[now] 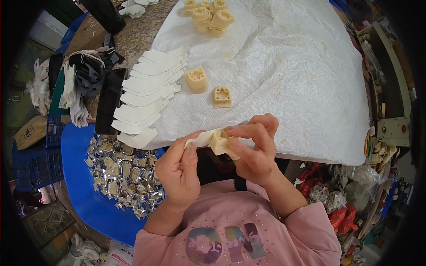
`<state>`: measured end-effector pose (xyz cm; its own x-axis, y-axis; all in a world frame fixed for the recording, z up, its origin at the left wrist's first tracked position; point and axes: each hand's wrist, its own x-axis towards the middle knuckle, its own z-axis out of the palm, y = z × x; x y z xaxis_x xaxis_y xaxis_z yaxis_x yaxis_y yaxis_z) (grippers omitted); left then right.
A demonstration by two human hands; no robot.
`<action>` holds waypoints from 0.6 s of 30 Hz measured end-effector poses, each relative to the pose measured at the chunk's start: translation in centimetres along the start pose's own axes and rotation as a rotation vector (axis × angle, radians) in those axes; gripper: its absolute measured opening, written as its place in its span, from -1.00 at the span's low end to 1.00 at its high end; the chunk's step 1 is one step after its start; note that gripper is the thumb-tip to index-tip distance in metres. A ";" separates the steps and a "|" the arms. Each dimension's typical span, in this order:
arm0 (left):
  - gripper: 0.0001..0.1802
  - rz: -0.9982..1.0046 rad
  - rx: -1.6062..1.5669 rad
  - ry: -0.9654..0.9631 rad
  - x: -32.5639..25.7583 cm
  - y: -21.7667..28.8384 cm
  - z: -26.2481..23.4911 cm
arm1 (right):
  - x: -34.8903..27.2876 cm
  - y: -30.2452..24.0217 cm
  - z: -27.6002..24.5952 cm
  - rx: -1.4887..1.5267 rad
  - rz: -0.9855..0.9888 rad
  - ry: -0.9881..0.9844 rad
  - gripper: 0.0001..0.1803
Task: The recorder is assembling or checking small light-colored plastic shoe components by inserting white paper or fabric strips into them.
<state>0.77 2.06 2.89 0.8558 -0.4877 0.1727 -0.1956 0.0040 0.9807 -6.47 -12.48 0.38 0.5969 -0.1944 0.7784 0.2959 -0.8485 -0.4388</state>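
In front of my body, my right hand (pixel 255 144) is closed round a cream block heel (pixel 218 142), its hollowed side turned up. A white curved strip (pixel 203 138) lies against the heel's side. My left hand (pixel 179 166) pinches the free end of that strip between thumb and fingers. Just beyond my hands, one cream heel (pixel 222 97) rests on the white sheet, with another heel (pixel 196 80) a little farther left. Left of these, several white strips (pixel 151 84) lie overlapped in a fanned row.
White woven sheeting (pixel 301 80) covers the table. More cream heels (pixel 213 17) are heaped at its far side. At lower left, a blue tub (pixel 80 177) holds many shiny silver pieces (pixel 124 173). Gloves and dark cloth (pixel 91 71) lie left. Bagged scraps (pixel 330 197) crowd the right.
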 end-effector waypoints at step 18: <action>-0.77 0.378 0.388 -0.078 -0.6 -1.2 1.6 | 0.4 0.5 -0.7 -0.079 0.144 -0.290 -0.72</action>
<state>-0.29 0.94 1.44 0.6564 -0.5784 0.4844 -0.6575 -0.1237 0.7432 -6.59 -13.32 0.78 0.8194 -0.1764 0.5454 0.1411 -0.8602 -0.4901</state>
